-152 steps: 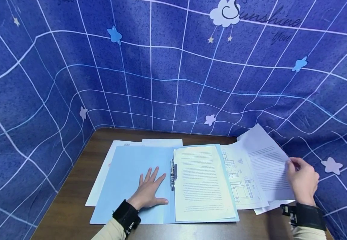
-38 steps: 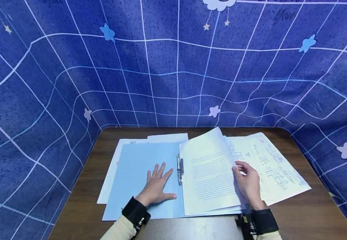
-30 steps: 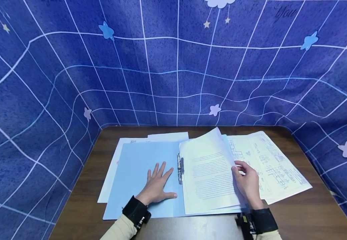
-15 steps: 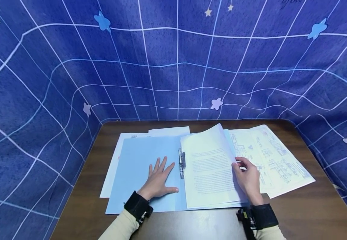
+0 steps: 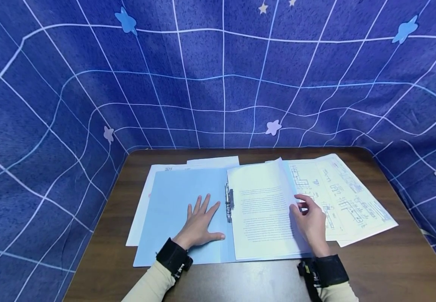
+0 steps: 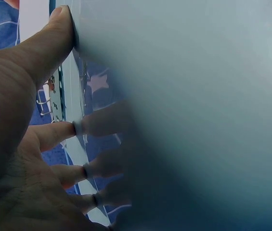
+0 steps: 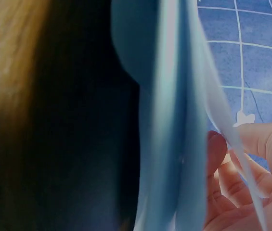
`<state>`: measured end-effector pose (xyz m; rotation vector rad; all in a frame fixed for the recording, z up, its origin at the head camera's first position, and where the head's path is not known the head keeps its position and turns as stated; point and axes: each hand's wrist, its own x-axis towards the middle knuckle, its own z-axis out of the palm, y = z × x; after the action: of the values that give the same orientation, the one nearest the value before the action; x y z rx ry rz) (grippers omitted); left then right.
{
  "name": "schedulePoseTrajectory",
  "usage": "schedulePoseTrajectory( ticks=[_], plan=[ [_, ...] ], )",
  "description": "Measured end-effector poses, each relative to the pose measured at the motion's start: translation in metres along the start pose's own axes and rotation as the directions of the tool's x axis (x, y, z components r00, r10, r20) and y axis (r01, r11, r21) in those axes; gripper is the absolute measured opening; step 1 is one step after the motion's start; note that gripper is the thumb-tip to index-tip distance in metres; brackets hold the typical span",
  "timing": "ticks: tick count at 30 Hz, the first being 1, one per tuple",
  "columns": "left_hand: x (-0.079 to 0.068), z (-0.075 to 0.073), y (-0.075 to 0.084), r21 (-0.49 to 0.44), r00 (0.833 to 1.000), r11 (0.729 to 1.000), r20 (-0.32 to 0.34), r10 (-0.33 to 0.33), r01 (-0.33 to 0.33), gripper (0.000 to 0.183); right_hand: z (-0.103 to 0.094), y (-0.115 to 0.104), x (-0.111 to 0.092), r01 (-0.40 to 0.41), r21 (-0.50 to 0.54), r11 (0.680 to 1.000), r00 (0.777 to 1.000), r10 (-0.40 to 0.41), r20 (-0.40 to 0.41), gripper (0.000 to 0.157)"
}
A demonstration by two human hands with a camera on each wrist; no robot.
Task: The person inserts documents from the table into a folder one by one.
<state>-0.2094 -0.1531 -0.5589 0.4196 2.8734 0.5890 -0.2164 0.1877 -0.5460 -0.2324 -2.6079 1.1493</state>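
A light blue folder (image 5: 180, 188) lies spread on the table, its metal clip (image 5: 229, 203) along the spine. On its right half rests a stack of printed pages (image 5: 261, 218); the top sheet's right side curls up. My left hand (image 5: 200, 226) presses flat on the bare left cover, fingers spread, the thumb near the spine. With thumb and index finger, my right hand (image 5: 310, 220) pinches the right edge of the top sheet. In the right wrist view, that sheet of paper (image 7: 222, 115) runs between the thumb and fingers (image 7: 216, 149).
Sheets with line drawings (image 5: 350, 201) lie partly under the folder on the right. More white papers (image 5: 140, 209) stick out beneath its left and back edges. The wooden table (image 5: 101, 251) meets a blue patterned curtain (image 5: 210, 84) at the back.
About five seconds ago my right hand held a printed sheet out at the far right; it has since moved left to the folder's pages. The sheet now lies slightly flatter. My left hand stays put.
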Motion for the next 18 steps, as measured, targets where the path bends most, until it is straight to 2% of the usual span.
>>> schedulePoseTrajectory(
  ticks=[6,14,18],
  plan=[
    [0.002,0.001,0.000,0.002,1.000,1.000,-0.016,0.016,-0.016,0.104,-0.001,0.000,0.000,0.008,-0.026,1.000,1.000,-0.008,0.002,0.035],
    [-0.009,0.002,-0.003,-0.004,0.999,1.000,-0.032,0.023,-0.023,0.103,0.002,0.001,-0.008,0.019,-0.068,0.998,0.998,-0.015,0.059,0.035],
    [-0.006,0.002,-0.003,-0.015,0.998,0.999,-0.047,0.041,-0.042,0.103,0.000,0.001,-0.007,0.028,-0.099,0.995,0.998,-0.022,0.063,0.037]
  ],
)
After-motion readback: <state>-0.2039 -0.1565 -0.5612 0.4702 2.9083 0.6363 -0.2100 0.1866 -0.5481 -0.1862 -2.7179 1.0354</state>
